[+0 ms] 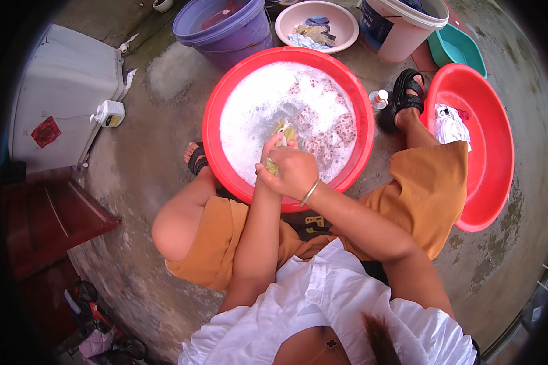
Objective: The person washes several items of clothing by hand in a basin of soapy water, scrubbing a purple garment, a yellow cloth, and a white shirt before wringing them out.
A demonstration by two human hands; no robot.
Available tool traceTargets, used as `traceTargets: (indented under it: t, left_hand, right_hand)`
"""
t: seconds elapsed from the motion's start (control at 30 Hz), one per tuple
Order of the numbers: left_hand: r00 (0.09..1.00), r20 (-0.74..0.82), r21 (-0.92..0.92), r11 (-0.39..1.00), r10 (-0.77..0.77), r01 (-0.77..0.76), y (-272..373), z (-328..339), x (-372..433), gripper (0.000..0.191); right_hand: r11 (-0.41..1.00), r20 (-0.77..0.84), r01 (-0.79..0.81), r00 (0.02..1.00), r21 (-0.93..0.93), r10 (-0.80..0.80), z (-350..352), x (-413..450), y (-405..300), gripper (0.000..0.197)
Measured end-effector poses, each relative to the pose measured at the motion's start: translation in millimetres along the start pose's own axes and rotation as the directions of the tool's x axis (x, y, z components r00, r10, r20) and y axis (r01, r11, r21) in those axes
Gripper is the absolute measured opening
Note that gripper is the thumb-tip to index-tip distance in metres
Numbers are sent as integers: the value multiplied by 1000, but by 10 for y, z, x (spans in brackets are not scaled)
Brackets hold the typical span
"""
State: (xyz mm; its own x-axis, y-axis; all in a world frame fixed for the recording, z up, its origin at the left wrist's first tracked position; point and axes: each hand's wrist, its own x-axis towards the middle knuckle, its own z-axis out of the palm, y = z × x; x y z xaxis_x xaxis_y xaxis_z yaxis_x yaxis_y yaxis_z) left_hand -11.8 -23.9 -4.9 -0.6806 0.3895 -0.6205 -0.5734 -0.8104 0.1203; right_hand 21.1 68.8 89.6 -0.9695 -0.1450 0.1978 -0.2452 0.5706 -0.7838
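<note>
Both hands are together over a round red plastic basin point(367, 137) of foamy water, gripping a wet yellow-green cloth point(285, 130). My left hand point(274, 142) is partly covered by my right hand point(294, 166), which is closed over the cloth and crosses the left wrist. A bit of the cloth also shows below the right hand's fingers, and its upper end hangs just over the water. White suds point(251, 118) cover much of the basin. On the right side of the basin, a patterned fabric point(331, 141) with small reddish-brown marks lies partly under the foam.
Beyond the basin stand a purple bucket point(230, 50), a pale pink bowl point(351, 36) with cloths, and a white bucket point(388, 41). A clear pump bottle point(378, 99) is near my right foot. Right of it lies a red tub point(488, 182) holding white clothing point(452, 125).
</note>
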Motion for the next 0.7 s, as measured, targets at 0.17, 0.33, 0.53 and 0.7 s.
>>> traceTargets:
  t: [0.17, 0.33, 0.53, 0.7]
  left_hand:
    - [969, -235, 247, 969, 79, -19, -524, 428, 115, 28]
    - [941, 330, 100, 994, -73, 42, -47, -260, 231, 33]
    - [988, -146, 215, 976, 53, -21, -543, 244, 155, 33]
    - [999, 47, 228, 973, 16, -26, -32, -225, 228, 33]
  right_hand:
    - [851, -225, -507, 853, -137, 472, -89, 307, 903, 30]
    - [965, -222, -262, 941, 0, 256, 143, 14, 343, 25]
    - [794, -147, -607, 790, -47, 595, -123, 270, 892, 27]
    - [905, -116, -395, 903, 157, 414, 158, -50, 342, 28]
